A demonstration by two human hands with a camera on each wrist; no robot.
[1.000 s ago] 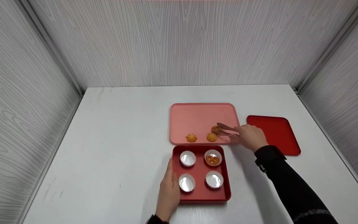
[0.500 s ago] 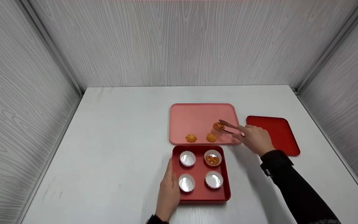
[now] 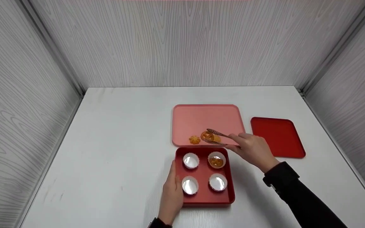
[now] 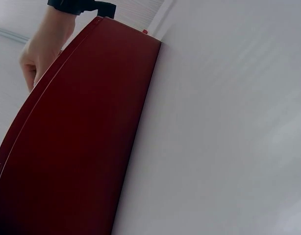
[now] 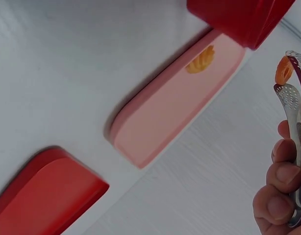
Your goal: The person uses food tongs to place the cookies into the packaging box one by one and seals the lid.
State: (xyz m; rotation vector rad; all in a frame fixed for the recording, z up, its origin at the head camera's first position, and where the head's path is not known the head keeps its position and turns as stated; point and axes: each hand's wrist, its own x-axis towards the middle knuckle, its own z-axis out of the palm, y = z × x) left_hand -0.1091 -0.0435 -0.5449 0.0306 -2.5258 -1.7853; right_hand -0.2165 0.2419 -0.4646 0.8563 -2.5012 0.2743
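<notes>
My right hand (image 3: 252, 148) grips metal tongs (image 3: 217, 133) with perforated tips, seen also in the right wrist view. Between the tips is a round, golden-brown cookie with holes (image 5: 284, 69), held above the pink tray (image 3: 201, 114). Under it, partly hidden, lies a swirled cookie (image 3: 217, 138); a flower-shaped cookie (image 3: 194, 139) lies to its left. With fingers extended, my left hand (image 3: 171, 196) rests along the left wall of a red box (image 3: 204, 199). Several white paper cups (image 3: 191, 160) stand inside; the far right one holds another holed cookie (image 3: 216, 162).
Right of the pink tray lies a flat red tray (image 3: 277, 136), partly behind my right hand. The white table (image 3: 116, 152) is enclosed by grey wood-grain panels (image 3: 182, 44) at the back and both sides. The box stands close against the pink tray's near edge.
My right hand lifted the holed cookie with the tongs, first slightly right, then carried it left and nearer, over the swirled cookie. The left hand and the box stayed put.
</notes>
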